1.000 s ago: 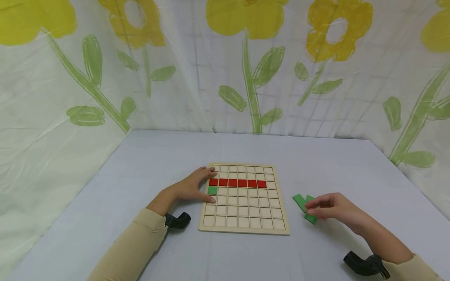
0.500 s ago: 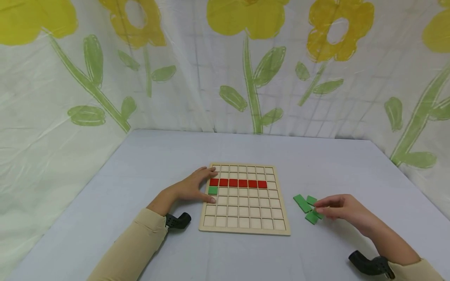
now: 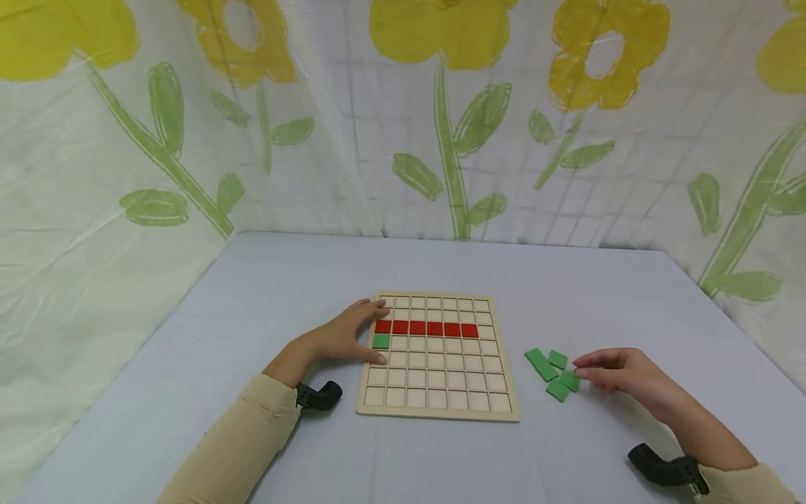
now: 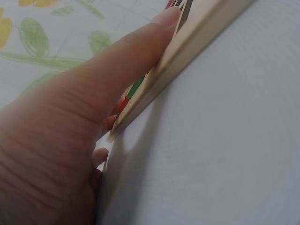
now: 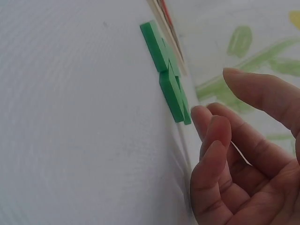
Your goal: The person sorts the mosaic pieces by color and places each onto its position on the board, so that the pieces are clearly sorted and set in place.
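Observation:
My left hand (image 3: 336, 339) rests at the left edge of a shallow wooden grid board (image 3: 444, 381), fingers and thumb spread over its frame. In the left wrist view, the thumb (image 4: 140, 49) lies across the board's rim (image 4: 168, 70). A row of red square tiles (image 3: 434, 328) fills most of one line of cells. Just below its left end sits a green tile (image 3: 380, 341). My right hand (image 3: 623, 371) hovers beside loose green tiles (image 3: 557, 390), fingertips close to the nearest one (image 3: 570, 380). Thumb and fingers stand apart with nothing between them in the right wrist view.
An oblong green piece (image 3: 540, 364) lies among the loose tiles, right of the board. The white-covered table (image 3: 453, 455) ends at a flower-print curtain (image 3: 352, 140) behind. A black wrist camera (image 3: 320, 397) is strapped to each forearm.
My right hand has drawn back to the right from over the loose green tiles, uncovering them and leaving them a little spread. My left hand and the board stay put.

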Available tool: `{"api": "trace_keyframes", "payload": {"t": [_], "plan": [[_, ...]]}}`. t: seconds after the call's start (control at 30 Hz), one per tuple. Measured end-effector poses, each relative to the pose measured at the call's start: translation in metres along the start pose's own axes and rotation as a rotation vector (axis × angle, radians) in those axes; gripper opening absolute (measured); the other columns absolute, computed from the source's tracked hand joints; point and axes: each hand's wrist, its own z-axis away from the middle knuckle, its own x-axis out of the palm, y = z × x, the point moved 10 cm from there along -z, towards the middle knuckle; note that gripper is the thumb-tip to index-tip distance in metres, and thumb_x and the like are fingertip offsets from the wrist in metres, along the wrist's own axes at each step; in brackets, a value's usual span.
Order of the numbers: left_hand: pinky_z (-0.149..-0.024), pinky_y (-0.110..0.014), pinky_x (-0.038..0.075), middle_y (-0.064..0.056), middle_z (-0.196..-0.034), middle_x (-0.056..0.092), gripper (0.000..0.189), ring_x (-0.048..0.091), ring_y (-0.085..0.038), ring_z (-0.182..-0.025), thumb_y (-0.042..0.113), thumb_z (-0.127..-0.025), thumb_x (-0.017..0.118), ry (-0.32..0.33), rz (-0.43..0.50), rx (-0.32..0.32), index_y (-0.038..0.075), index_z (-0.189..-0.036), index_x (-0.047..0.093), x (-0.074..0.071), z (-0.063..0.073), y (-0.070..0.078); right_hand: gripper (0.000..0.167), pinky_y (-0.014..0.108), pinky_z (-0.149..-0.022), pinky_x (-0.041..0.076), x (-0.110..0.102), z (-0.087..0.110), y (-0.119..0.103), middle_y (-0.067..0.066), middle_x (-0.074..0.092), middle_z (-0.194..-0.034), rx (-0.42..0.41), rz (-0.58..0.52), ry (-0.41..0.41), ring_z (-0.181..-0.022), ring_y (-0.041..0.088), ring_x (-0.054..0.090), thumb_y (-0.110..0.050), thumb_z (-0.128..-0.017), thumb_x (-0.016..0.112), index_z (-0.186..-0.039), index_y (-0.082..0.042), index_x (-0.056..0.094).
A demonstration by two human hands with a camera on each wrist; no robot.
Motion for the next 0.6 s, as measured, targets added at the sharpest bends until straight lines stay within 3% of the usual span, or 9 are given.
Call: {"api": "trace_keyframes", "payload": {"t": [0.27, 0.4, 0.6], "plan": [[-0.115, -0.056, 0.012, -0.001, -0.157, 0.016, 0.092, 0.001, -0.029, -0.146, 0.05, -0.069, 0.077, -0.007, 0.013, -0.012, 0.022, -0.145, 0.033, 0.0011, 0.0005, -0.0002, 0.047, 0.026, -0.061, 0.047, -0.0012, -0.0002, 0.0037, -0.008, 0.063, -0.082, 0.014, -0.008, 0.017, -0.071, 0.008, 0.052, -0.029, -0.087, 0.065, -0.119, 0.006, 0.059], [-0.115, -0.056, 0.012, -0.001, -0.157, 0.015, 0.092, 0.001, -0.029, -0.146, 0.05, -0.069, 0.077, -0.007, 0.014, -0.012, 0.022, -0.145, 0.033, 0.0006, 0.0009, 0.0001, 0.047, 0.025, -0.061, 0.048, -0.0007, 0.0009, 0.0007, -0.01, 0.066, -0.086, 0.0, 0.007, 0.032, -0.07, 0.007, 0.052, -0.028, -0.085, 0.067, -0.117, 0.006, 0.06], [-0.115, -0.056, 0.011, 0.0, -0.157, 0.015, 0.093, 0.001, -0.029, -0.146, 0.05, -0.07, 0.077, -0.009, 0.009, -0.006, 0.021, -0.145, 0.032, 0.0003, 0.0012, 0.0003, 0.044, 0.025, -0.057, 0.049, 0.0022, 0.0023, -0.0039, 0.0, 0.069, -0.096, -0.037, 0.063, 0.065, -0.066, 0.008, 0.052, -0.024, -0.083, 0.069, -0.114, 0.007, 0.061]]}}
